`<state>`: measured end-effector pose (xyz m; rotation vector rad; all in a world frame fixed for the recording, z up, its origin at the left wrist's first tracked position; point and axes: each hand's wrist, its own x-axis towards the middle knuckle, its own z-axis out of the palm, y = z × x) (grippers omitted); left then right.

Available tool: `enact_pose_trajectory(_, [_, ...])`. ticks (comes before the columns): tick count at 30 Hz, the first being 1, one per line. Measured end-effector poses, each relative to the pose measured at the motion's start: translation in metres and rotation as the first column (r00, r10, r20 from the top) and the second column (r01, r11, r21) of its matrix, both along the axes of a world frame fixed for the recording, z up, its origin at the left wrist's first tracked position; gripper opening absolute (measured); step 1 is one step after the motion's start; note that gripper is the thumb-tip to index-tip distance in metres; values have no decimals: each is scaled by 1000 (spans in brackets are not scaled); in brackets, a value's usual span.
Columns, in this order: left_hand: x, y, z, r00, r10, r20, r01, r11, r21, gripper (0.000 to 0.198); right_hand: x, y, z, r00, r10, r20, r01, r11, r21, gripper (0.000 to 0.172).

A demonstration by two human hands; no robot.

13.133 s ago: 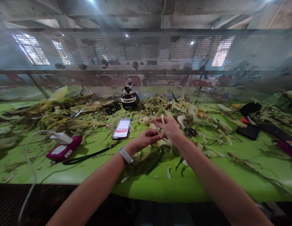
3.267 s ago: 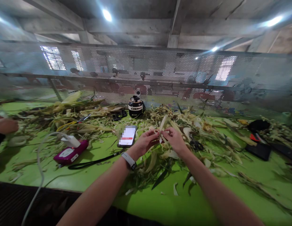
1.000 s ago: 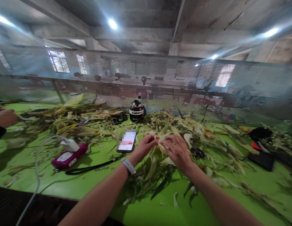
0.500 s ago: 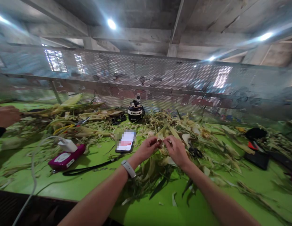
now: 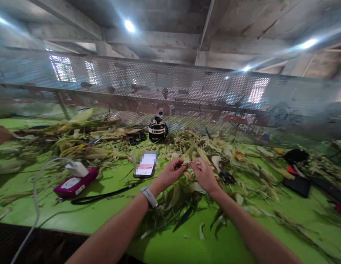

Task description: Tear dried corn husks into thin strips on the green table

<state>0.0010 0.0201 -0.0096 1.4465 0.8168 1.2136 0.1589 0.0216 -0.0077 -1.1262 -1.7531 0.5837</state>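
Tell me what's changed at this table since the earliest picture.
The right hand has come down from above the left hand; their fingertips now meet about level, with small pale scraps there, too small to tell how they are held. Another person's hand has come into view at the left edge. The phone, black bottle and magenta box stayed put.

A smooth, pale grey, rubber-looking strap (image 5: 149, 197) rings the wrist (image 5: 156, 187) of the left hand (image 5: 170, 174) near seven o'clock; the right forearm (image 5: 242, 220), between four and five o'clock, is bare.
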Motion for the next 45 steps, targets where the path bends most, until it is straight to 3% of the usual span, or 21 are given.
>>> enact_pose_trajectory(4, [-2, 2, -2, 993, 53, 103, -46, 996, -75, 42, -3, -8, 10, 990, -31, -139, 19, 996, -82, 34])
enact_pose_trajectory(8, [-7, 5, -3, 979, 48, 201, -12, 985, -174, 40, -3, -15, 19, 938, 151, -312, -184, 980, -76, 47])
enact_pose_trajectory(11, [-8, 5, -2, 972, 39, 232, 11, 978, -207, 40, -2, -13, 18, 935, 250, -251, -255, 967, 11, 35])
enact_pose_trajectory(15, [-6, 3, 1, 970, 26, 244, 28, 976, -215, 40, 0, -6, 13, 970, 166, -175, -134, 974, 182, 24])
enact_pose_trajectory(17, [-5, 2, 2, 974, 9, 227, 39, 978, -204, 40, 0, -5, 14, 961, 184, -207, -157, 977, 142, 26])
enact_pose_trajectory(21, [-5, -1, 3, 989, -7, 150, 33, 985, -169, 43, -3, -7, 17, 939, 258, -229, -286, 953, -99, 31])
enact_pose_trajectory(25, [-4, -2, 5, 993, 0, 119, 17, 990, -139, 47, -3, -8, 18, 935, 223, -276, -274, 948, -161, 35])
enact_pose_trajectory(31, [-3, -2, 7, 991, -9, 130, 23, 994, -111, 47, 1, -4, 15, 953, 231, -196, -258, 958, -126, 26])
enact_pose_trajectory(39, [-2, -3, 6, 994, -6, 106, 16, 995, -94, 44, 1, -1, 9, 953, 234, -191, -255, 963, -92, 27])
enact_pose_trajectory(45, [-2, -4, 8, 988, -30, 151, 44, 995, -91, 45, 2, -5, 14, 952, 303, -42, -305, 950, -67, 26])
